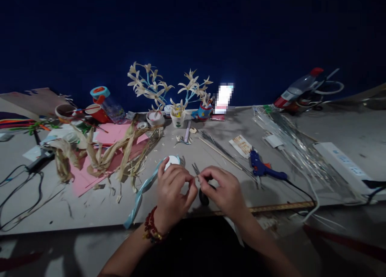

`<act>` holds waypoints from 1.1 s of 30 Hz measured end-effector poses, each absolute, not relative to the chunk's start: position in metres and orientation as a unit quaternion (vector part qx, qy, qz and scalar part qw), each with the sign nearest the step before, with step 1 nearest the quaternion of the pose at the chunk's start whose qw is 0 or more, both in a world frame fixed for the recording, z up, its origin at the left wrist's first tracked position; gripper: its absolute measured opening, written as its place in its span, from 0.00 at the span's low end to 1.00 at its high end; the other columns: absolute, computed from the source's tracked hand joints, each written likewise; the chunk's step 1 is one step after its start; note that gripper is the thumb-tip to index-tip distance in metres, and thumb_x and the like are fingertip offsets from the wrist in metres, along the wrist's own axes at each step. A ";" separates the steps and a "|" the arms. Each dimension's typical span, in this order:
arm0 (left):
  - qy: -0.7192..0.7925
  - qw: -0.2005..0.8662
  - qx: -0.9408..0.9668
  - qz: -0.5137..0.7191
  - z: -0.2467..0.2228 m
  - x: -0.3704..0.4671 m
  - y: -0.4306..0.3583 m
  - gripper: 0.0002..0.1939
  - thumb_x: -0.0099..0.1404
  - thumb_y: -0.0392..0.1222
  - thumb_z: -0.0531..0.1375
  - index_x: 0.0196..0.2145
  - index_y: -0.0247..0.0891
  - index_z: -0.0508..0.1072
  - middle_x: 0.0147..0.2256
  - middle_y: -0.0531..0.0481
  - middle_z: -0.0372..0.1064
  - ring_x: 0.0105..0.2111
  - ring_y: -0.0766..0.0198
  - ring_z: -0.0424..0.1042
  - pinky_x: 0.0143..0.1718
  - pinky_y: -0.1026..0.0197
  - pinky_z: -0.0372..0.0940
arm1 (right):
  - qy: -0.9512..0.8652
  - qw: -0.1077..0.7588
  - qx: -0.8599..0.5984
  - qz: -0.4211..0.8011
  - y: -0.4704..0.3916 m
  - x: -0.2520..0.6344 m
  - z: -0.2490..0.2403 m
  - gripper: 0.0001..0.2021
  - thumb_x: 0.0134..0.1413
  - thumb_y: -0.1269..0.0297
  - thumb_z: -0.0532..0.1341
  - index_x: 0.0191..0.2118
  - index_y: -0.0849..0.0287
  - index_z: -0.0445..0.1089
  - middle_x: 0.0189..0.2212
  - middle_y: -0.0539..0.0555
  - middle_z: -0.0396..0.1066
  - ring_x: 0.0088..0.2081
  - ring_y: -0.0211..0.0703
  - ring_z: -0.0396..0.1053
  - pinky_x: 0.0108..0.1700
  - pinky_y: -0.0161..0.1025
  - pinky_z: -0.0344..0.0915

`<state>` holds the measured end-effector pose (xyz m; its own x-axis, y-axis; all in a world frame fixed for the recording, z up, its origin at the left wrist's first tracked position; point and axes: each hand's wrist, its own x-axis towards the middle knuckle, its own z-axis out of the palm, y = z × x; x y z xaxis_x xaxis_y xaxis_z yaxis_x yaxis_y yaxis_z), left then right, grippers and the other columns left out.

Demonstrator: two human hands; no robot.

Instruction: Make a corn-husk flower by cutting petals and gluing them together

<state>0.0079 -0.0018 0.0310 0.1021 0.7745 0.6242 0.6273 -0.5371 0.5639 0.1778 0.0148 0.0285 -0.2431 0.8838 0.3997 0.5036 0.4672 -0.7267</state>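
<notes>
My left hand (175,188), with a red bead bracelet on its wrist, is closed in a pinch above the table's front. Facing it, my right hand (224,190) pinches too, and the fingertips of both nearly meet. Whatever lies between them is too small to make out. Just beneath are scissors (204,197) with dark handles; their blades point away from me and my fingers partly cover them. By my left hand lies a roll of light blue ribbon (172,160), its loose end (137,206) trailing to the table's front edge.
Dried corn husks (96,156) lie on pink paper (81,176) at left. Husk flowers (147,82) stand in cups at the back. A blue glue gun (265,169), thin wires (217,144), a power strip (343,164) and a tilted bottle (298,88) are on the right.
</notes>
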 end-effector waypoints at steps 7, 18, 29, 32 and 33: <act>0.483 0.077 0.724 0.485 0.031 0.005 0.000 0.08 0.63 0.29 0.61 0.31 0.41 0.68 0.29 0.53 0.73 0.35 0.60 0.74 0.61 0.38 0.58 | -0.720 0.423 -0.495 0.239 0.018 0.197 0.026 0.03 0.60 0.68 0.60 0.36 0.55 0.72 0.31 0.50 0.75 0.32 0.41 0.73 0.37 0.36 0.67; 0.482 0.074 0.729 0.481 0.030 0.006 -0.002 0.08 0.63 0.30 0.61 0.30 0.41 0.67 0.28 0.54 0.72 0.35 0.60 0.74 0.61 0.39 0.58 | -0.739 0.409 -0.485 0.228 0.018 0.184 0.025 0.05 0.60 0.68 0.59 0.32 0.55 0.70 0.27 0.50 0.73 0.30 0.42 0.71 0.36 0.36 0.65; 0.486 0.053 0.738 0.466 0.032 0.008 0.000 0.08 0.63 0.31 0.61 0.30 0.42 0.68 0.28 0.55 0.73 0.35 0.60 0.75 0.62 0.40 0.57 | -0.753 0.404 -0.441 0.275 0.010 0.171 0.035 0.03 0.60 0.69 0.60 0.36 0.55 0.70 0.30 0.50 0.73 0.32 0.41 0.72 0.36 0.36 0.66; 0.489 0.051 0.737 0.463 0.033 0.009 -0.001 0.09 0.62 0.30 0.61 0.29 0.42 0.67 0.26 0.56 0.73 0.34 0.61 0.75 0.61 0.41 0.58 | -0.766 0.392 -0.444 0.248 0.014 0.172 0.033 0.06 0.61 0.69 0.59 0.33 0.55 0.69 0.28 0.50 0.73 0.31 0.42 0.71 0.35 0.37 0.64; 0.491 0.051 0.735 0.464 0.033 0.008 -0.001 0.09 0.62 0.30 0.61 0.28 0.41 0.67 0.26 0.56 0.73 0.34 0.61 0.74 0.61 0.40 0.58 | -0.764 0.393 -0.455 0.234 0.016 0.176 0.032 0.06 0.61 0.69 0.59 0.33 0.55 0.70 0.28 0.50 0.73 0.31 0.42 0.71 0.36 0.38 0.65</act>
<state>0.0082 -0.0011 0.0331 0.0870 0.7687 0.6336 0.6748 -0.5134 0.5302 0.1760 0.0161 0.0318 -0.2766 0.8792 0.3879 0.5107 0.4764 -0.7157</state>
